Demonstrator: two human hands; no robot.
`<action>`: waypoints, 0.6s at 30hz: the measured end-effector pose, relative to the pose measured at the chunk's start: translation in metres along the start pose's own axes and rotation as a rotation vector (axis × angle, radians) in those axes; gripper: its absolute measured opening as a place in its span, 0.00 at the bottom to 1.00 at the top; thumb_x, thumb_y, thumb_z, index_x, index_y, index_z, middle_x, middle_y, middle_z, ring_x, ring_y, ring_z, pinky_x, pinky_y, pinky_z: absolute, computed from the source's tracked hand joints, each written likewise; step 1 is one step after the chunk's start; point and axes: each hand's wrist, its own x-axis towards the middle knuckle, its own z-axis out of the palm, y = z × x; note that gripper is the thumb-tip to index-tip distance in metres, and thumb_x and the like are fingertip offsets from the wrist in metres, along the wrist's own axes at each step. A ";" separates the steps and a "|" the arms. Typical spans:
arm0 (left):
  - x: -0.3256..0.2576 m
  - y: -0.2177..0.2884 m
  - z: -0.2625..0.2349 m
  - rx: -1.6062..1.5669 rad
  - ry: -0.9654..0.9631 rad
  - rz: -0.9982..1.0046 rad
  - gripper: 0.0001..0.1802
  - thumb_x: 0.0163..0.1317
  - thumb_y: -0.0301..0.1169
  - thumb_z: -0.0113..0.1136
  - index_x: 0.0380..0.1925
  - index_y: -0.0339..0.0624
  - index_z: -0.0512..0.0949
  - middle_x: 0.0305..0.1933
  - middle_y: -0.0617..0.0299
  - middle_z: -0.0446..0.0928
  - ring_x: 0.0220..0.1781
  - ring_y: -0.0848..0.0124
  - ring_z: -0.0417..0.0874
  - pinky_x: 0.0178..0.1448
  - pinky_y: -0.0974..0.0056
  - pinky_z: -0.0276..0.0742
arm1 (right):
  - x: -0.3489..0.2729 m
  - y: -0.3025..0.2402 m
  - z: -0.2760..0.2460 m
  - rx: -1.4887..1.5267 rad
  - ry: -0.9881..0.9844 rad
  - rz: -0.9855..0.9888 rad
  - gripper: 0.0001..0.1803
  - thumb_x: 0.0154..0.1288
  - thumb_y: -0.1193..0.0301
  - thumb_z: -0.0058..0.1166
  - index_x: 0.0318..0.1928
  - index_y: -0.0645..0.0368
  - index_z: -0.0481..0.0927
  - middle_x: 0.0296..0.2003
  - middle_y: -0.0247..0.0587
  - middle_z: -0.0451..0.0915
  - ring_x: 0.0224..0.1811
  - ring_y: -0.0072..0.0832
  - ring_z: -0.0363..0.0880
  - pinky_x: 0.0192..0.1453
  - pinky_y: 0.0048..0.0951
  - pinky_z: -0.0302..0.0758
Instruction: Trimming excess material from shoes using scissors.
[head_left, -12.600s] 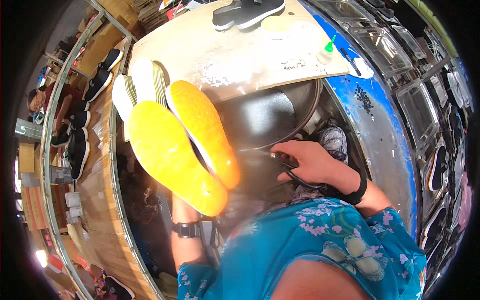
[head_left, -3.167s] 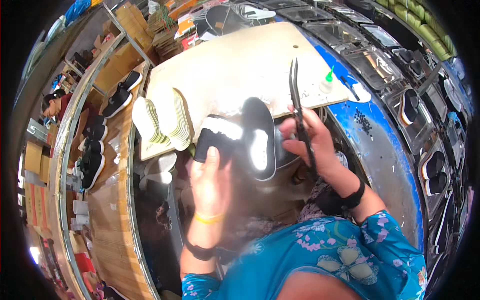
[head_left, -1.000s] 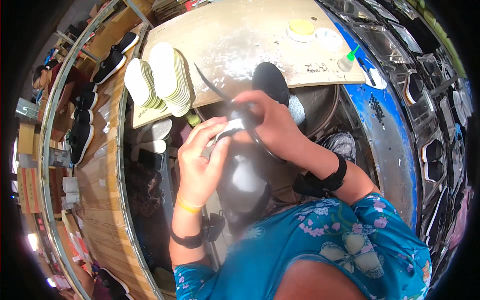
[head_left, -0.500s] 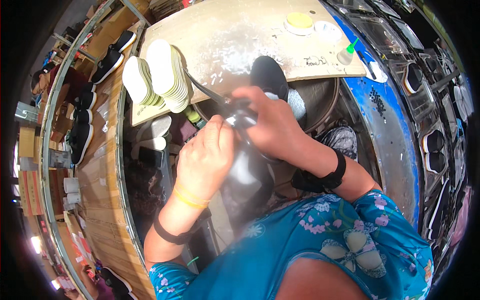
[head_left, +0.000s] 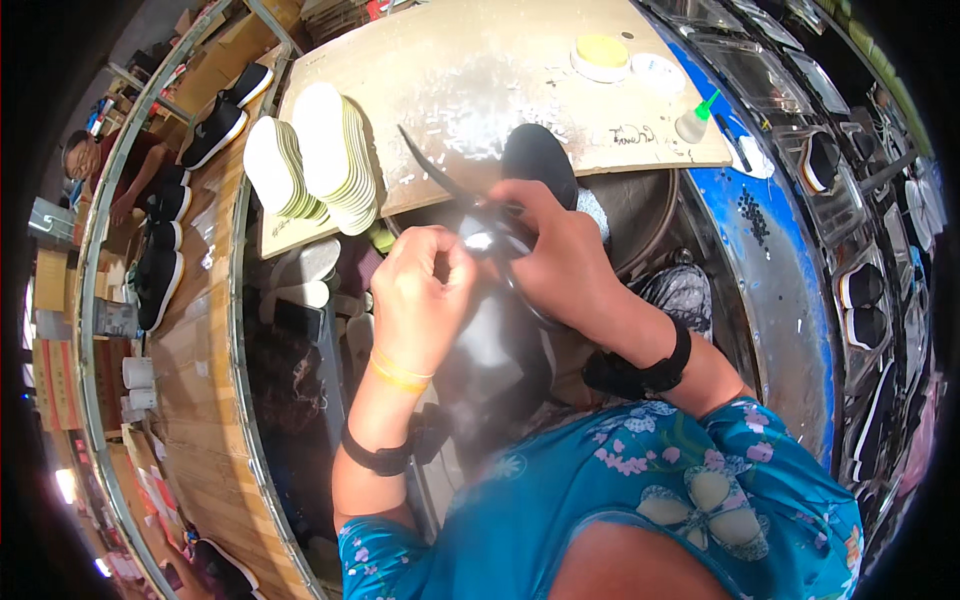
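Note:
My right hand (head_left: 565, 250) is closed around what look like dark scissors (head_left: 430, 168), whose long pointed end slants up to the left over the board's edge. My left hand (head_left: 420, 280) is closed in a pinch beside it, thumb and forefinger together; whatever they hold is too blurred to make out. Under both hands lies a dark, glossy rounded shape (head_left: 490, 365), smeared by haze. Just beyond my right hand stands a black rounded shoe part (head_left: 540, 160), with a pale speckled piece (head_left: 593, 212) partly hidden next to it.
Two stacks of white insoles (head_left: 335, 150) stand on the wooden board (head_left: 390, 60), with scattered white bits beyond. A yellow-lidded tub (head_left: 600, 55) and a green-tipped bottle (head_left: 697, 118) sit at right. Black shoes (head_left: 215, 130) line the left shelf; a person (head_left: 115, 165) is behind it.
The scissors' pointed end has swung up and away from the insoles. My left hand has turned, its finger loop now showing, and the left forearm has shifted right.

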 end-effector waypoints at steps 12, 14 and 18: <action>0.029 -0.011 -0.014 -0.124 -0.073 -0.196 0.05 0.56 0.26 0.57 0.29 0.33 0.77 0.28 0.55 0.78 0.29 0.64 0.79 0.36 0.66 0.74 | 0.008 -0.006 -0.018 0.089 0.012 0.237 0.31 0.39 0.74 0.66 0.49 0.55 0.71 0.21 0.39 0.77 0.24 0.21 0.75 0.30 0.23 0.70; 0.028 0.003 -0.018 -0.166 -0.157 -0.025 0.05 0.55 0.22 0.57 0.33 0.33 0.78 0.36 0.55 0.78 0.36 0.66 0.80 0.39 0.67 0.74 | 0.007 -0.004 -0.018 0.074 0.020 0.187 0.29 0.43 0.71 0.65 0.49 0.54 0.69 0.24 0.45 0.78 0.28 0.34 0.77 0.32 0.30 0.72; 0.024 0.017 -0.019 0.074 -0.169 0.124 0.06 0.51 0.21 0.60 0.31 0.35 0.77 0.35 0.54 0.78 0.36 0.59 0.80 0.39 0.64 0.75 | 0.006 -0.004 -0.017 0.051 0.033 0.162 0.31 0.40 0.73 0.66 0.49 0.55 0.70 0.27 0.43 0.79 0.29 0.27 0.79 0.35 0.26 0.74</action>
